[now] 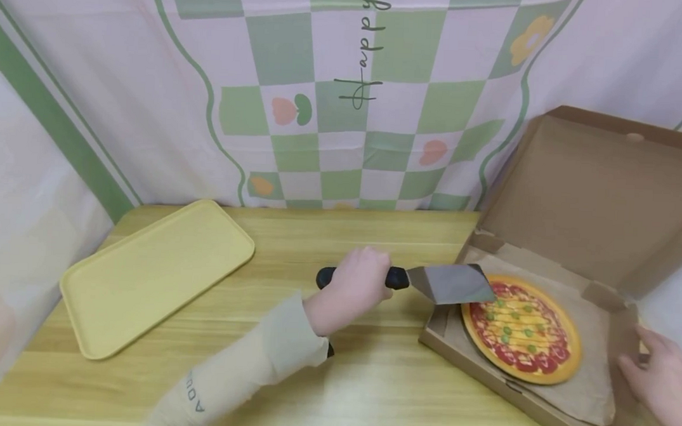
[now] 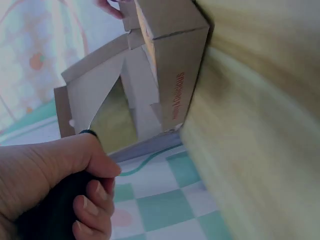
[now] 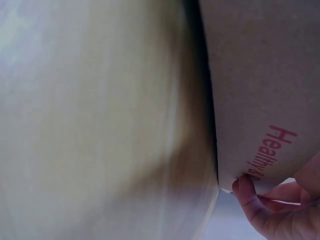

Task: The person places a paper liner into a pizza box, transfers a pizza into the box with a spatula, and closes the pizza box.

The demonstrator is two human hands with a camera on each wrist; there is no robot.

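Observation:
My left hand (image 1: 356, 282) grips the black handle of a metal spatula (image 1: 452, 283), whose wide blade overlaps the left edge of a pizza (image 1: 527, 329) in the head view. In the left wrist view the fingers wrap round the handle, with the blade (image 2: 116, 117) in front of the raised lid. The pizza, with red and yellow topping and green bits, lies on brown paper in an open cardboard pizza box (image 1: 482, 378). At the box's right side my right hand (image 1: 662, 383) pinches the wall; the right wrist view shows its fingertips (image 3: 245, 187) by the red lettering.
A yellow rectangular tray (image 1: 158, 278) lies at the left of the wooden table (image 1: 333, 403). The box lid (image 1: 599, 199) stands up at the back right. A checkered green and white curtain (image 1: 343, 156) hangs behind the table. Something small and dark shows beside the left cuff.

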